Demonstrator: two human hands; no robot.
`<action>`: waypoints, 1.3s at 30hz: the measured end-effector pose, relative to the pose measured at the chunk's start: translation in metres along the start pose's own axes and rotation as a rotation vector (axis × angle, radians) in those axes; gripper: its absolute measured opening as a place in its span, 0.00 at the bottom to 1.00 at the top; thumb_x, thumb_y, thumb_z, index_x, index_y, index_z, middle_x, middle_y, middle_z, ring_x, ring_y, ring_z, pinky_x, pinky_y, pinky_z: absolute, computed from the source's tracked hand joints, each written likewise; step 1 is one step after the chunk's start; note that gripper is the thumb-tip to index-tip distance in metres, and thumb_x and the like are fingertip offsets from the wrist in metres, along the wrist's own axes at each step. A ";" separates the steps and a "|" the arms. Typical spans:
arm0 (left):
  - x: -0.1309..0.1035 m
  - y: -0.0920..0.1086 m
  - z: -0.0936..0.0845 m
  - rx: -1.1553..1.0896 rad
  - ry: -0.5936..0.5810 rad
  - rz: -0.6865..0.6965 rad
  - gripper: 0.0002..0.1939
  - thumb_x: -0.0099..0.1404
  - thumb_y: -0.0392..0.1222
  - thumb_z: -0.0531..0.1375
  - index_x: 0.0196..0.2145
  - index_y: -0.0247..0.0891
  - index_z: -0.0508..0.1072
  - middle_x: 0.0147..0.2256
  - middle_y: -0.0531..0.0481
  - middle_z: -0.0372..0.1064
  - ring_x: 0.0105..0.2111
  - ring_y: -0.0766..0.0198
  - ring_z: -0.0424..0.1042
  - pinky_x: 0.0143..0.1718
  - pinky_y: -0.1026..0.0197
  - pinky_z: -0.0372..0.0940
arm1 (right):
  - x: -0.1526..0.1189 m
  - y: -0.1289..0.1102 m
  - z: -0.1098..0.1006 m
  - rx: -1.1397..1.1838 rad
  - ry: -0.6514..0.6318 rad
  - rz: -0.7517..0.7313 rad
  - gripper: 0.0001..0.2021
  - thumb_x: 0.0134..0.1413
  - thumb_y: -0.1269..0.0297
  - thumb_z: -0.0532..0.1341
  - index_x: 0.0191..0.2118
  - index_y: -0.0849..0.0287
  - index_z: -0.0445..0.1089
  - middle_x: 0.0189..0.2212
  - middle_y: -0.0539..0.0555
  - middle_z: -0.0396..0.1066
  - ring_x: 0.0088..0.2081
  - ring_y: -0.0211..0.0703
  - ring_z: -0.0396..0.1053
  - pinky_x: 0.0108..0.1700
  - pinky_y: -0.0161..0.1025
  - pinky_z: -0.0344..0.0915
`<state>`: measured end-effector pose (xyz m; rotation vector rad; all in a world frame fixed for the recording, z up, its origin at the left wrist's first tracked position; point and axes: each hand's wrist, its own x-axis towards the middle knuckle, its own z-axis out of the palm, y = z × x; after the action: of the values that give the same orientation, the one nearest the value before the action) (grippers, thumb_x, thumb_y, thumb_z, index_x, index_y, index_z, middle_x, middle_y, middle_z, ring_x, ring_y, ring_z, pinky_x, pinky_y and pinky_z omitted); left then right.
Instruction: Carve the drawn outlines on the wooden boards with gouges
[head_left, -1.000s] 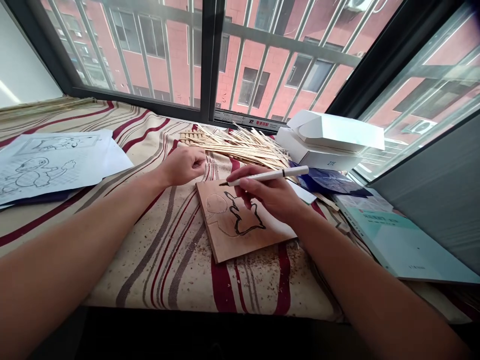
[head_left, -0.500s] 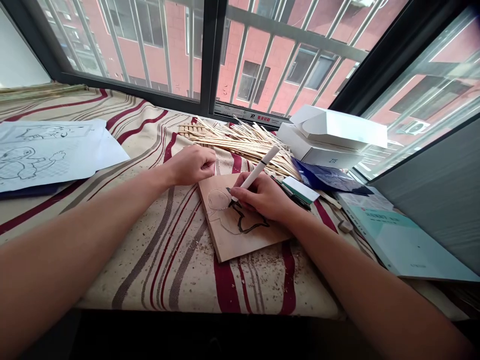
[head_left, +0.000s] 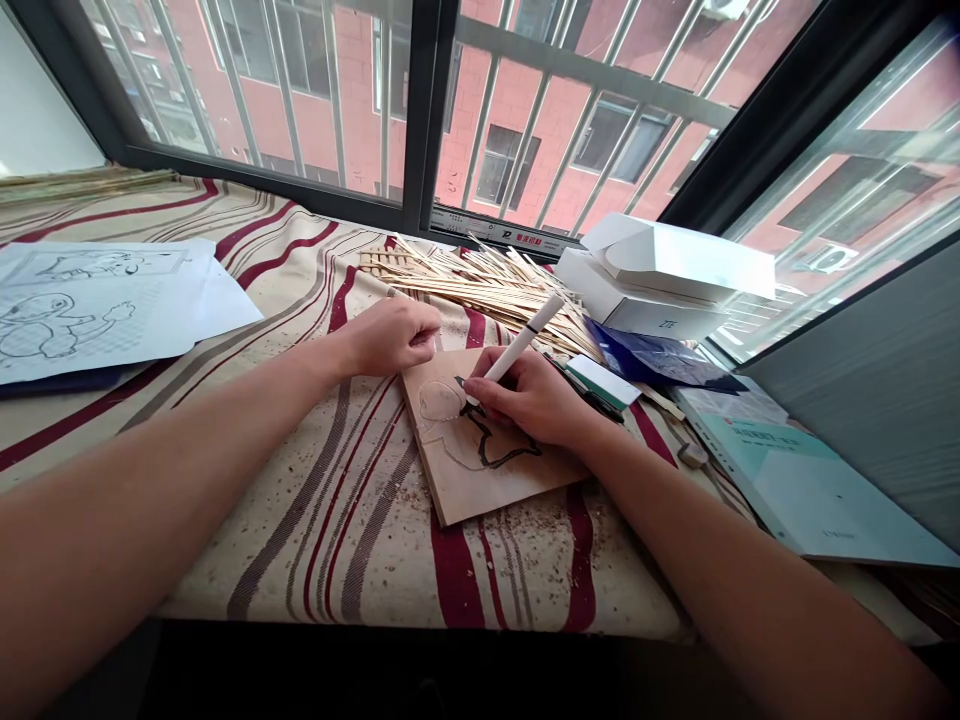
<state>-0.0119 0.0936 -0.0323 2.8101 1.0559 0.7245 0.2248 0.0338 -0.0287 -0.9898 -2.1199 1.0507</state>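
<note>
My right hand (head_left: 536, 400) grips a white marker pen (head_left: 525, 338), its tip down near the upper part of a square wooden board (head_left: 469, 490). Faint outlines and thick black lines mark the board's face; part of the drawing is hidden under my right hand. Curled into a fist, my left hand (head_left: 394, 335) rests on the striped cloth at the board's upper left corner, with nothing seen in it. Behind my right hand lie a white-and-green box-like item (head_left: 602, 382) and some dark pens.
Thin wooden sticks (head_left: 480, 278) are heaped by the window. A white box (head_left: 660, 275), a dark blue packet (head_left: 660, 355) and a pale green book (head_left: 817, 480) lie to the right. Paper drawings (head_left: 97, 310) lie at left. Wood crumbs dot the striped cloth (head_left: 300, 480).
The view has shifted very slightly. My left fist sits a touch further right, close to the board's corner. My right hand keeps its hold on the marker at nearly the same spot.
</note>
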 end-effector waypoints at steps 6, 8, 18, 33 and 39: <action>0.000 0.003 0.000 0.006 -0.004 -0.028 0.08 0.58 0.35 0.55 0.24 0.40 0.57 0.24 0.52 0.63 0.25 0.66 0.59 0.28 0.60 0.51 | -0.001 -0.001 -0.001 0.017 0.007 0.012 0.13 0.59 0.57 0.65 0.30 0.59 0.66 0.18 0.45 0.67 0.20 0.32 0.60 0.26 0.34 0.58; 0.000 0.004 0.000 0.009 -0.005 -0.059 0.05 0.58 0.35 0.55 0.27 0.40 0.60 0.25 0.52 0.65 0.25 0.66 0.60 0.28 0.61 0.52 | -0.001 -0.001 -0.001 0.018 -0.017 0.013 0.13 0.59 0.57 0.65 0.30 0.59 0.66 0.19 0.45 0.67 0.20 0.32 0.60 0.26 0.34 0.58; 0.002 0.007 -0.002 0.030 -0.029 -0.030 0.17 0.68 0.52 0.54 0.27 0.38 0.65 0.26 0.49 0.68 0.26 0.64 0.64 0.29 0.60 0.54 | -0.001 -0.001 0.000 0.017 -0.016 0.018 0.13 0.60 0.57 0.65 0.30 0.59 0.66 0.18 0.44 0.67 0.19 0.32 0.61 0.25 0.34 0.59; 0.002 0.008 -0.001 0.072 0.030 -0.045 0.13 0.67 0.44 0.51 0.25 0.39 0.62 0.25 0.48 0.67 0.26 0.63 0.62 0.30 0.58 0.54 | 0.000 0.003 0.001 -0.119 0.116 0.021 0.14 0.63 0.54 0.63 0.31 0.59 0.69 0.21 0.48 0.70 0.23 0.36 0.63 0.29 0.36 0.59; 0.002 0.009 0.002 0.044 -0.012 -0.107 0.09 0.63 0.38 0.51 0.35 0.37 0.70 0.33 0.46 0.75 0.32 0.59 0.71 0.35 0.58 0.59 | -0.001 0.003 -0.001 -0.108 0.093 0.019 0.14 0.63 0.53 0.63 0.32 0.58 0.69 0.20 0.48 0.69 0.23 0.36 0.64 0.29 0.36 0.58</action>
<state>-0.0044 0.0885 -0.0310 2.7647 1.2240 0.6814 0.2269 0.0349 -0.0303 -1.0903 -2.1134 0.8897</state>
